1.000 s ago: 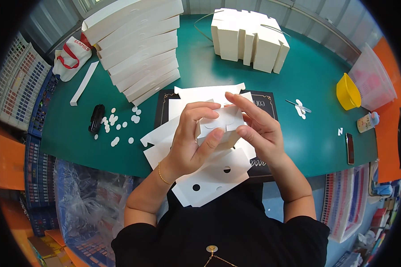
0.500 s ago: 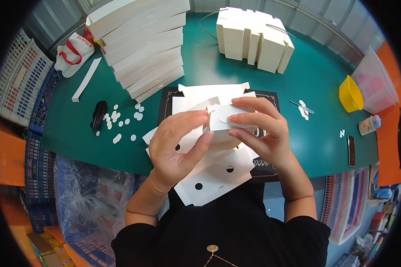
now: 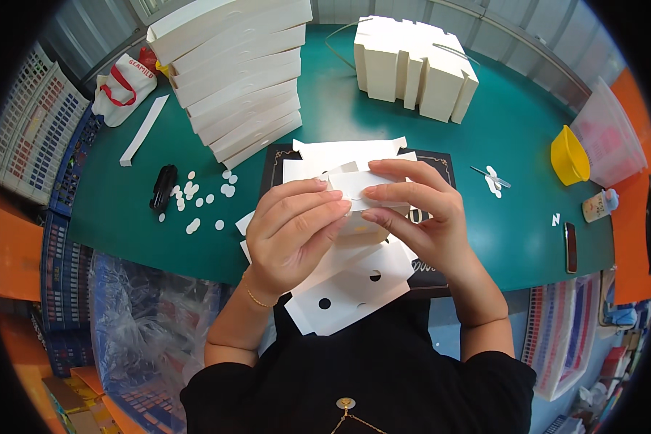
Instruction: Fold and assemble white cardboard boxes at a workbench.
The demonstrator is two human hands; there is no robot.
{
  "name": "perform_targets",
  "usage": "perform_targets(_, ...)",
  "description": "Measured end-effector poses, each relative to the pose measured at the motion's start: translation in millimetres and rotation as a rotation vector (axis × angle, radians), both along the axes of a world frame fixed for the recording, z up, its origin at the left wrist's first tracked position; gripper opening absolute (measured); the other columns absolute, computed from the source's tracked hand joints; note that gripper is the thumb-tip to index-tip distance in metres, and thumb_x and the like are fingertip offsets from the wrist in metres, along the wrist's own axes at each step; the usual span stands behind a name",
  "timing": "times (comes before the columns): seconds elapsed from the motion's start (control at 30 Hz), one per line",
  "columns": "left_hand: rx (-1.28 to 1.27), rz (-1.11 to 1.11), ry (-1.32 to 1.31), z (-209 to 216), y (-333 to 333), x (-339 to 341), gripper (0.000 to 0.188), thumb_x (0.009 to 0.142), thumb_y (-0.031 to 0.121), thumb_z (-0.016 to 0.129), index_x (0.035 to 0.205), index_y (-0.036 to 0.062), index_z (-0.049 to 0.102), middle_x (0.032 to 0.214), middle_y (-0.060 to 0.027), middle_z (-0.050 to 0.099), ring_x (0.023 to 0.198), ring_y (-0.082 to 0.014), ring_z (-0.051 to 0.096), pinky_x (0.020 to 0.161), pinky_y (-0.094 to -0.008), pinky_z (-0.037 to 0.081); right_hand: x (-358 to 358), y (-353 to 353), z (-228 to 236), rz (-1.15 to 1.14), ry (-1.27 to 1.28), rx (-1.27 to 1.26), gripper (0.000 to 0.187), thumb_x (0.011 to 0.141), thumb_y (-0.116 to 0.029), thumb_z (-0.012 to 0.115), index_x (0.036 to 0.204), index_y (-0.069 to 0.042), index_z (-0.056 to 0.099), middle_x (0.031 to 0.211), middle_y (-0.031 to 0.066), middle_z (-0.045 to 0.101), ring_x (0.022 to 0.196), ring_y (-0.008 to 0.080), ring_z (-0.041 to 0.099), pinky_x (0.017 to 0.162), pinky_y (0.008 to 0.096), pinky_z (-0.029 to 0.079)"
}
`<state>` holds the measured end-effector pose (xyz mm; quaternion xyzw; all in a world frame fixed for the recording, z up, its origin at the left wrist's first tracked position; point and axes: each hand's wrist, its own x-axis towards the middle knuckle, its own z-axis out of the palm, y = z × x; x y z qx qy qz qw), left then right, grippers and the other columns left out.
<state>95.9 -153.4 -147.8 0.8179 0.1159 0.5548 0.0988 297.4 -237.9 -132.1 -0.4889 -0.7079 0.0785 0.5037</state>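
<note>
Above the near middle of the green table, both my hands are on a small white cardboard box [image 3: 349, 182]. The fingertips of my left hand [image 3: 291, 235] press on its left top edge, with the thumb partly hidden below. My right hand [image 3: 430, 210] grips it from the right, fingers on top and thumb at the front. Under the hands lie several flat white cut cardboard pieces; the nearest white sheet [image 3: 351, 307] has round dark holes and hangs past the table edge. These pieces rest on a black board [image 3: 275, 163] with a pale printed border.
A tall stack of white boxes [image 3: 246, 76] stands back left, a strapped bundle of white cardboard [image 3: 387, 61] back right. Paper discs [image 3: 210, 198] lie by a black stapler-like tool [image 3: 163, 188]. Rightward are a yellow tub [image 3: 570, 155], a bottle [image 3: 599, 206] and a phone [image 3: 571, 247].
My left fingers have moved right and closed down onto the box's top edge, where a gap showed between them and the thumb. My right hand has barely moved.
</note>
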Motion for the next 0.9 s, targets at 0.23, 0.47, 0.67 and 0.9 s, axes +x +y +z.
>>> perform_targets(0.23,0.007,-0.127,0.046,-1.5,10.9,-9.6,0.022,0.073,0.006,0.085,0.093,0.0081,0.076,0.098,-0.0050,0.074,0.100,-0.0272,0.068,0.087,-0.0349,0.056,-1.0,-3.7,3.5,0.029,0.070,-0.102,0.027,0.076,-0.005,0.085,0.102,-0.007,0.078,0.123,0.0122,0.067,0.111,0.0250,0.065,0.090,0.0352,0.056)
perform_targets(0.47,0.055,-0.217,0.135,4.2,20.0,-16.1,0.024,0.071,0.010,0.086,0.094,0.0113,0.078,0.099,-0.0017,0.075,0.102,-0.0270,0.065,0.086,-0.0351,0.055,-0.2,-5.1,10.3,0.052,-0.013,-0.088,0.030,0.075,-0.006,0.085,0.104,-0.009,0.079,0.122,0.0113,0.068,0.111,0.0259,0.065,0.089,0.0354,0.055)
perform_targets(0.67,0.042,-0.199,0.141,5.8,16.5,-18.7,0.023,0.072,0.012,0.086,0.093,0.0108,0.077,0.098,-0.0018,0.075,0.101,-0.0275,0.065,0.084,-0.0348,0.054,-4.9,-6.5,10.6,0.051,-0.023,-0.075,0.032,0.074,-0.007,0.086,0.105,-0.010,0.079,0.121,0.0106,0.068,0.112,0.0265,0.064,0.090,0.0368,0.054)
perform_targets(0.9,-0.057,-0.312,0.127,6.1,23.0,-22.6,0.020,0.073,0.014,0.085,0.092,0.0107,0.077,0.095,-0.0014,0.075,0.099,-0.0276,0.064,0.084,-0.0342,0.053,-6.7,-7.0,13.0,0.067,-0.007,-0.097,0.032,0.074,-0.006,0.085,0.105,-0.010,0.079,0.121,0.0102,0.068,0.109,0.0260,0.065,0.088,0.0365,0.055)
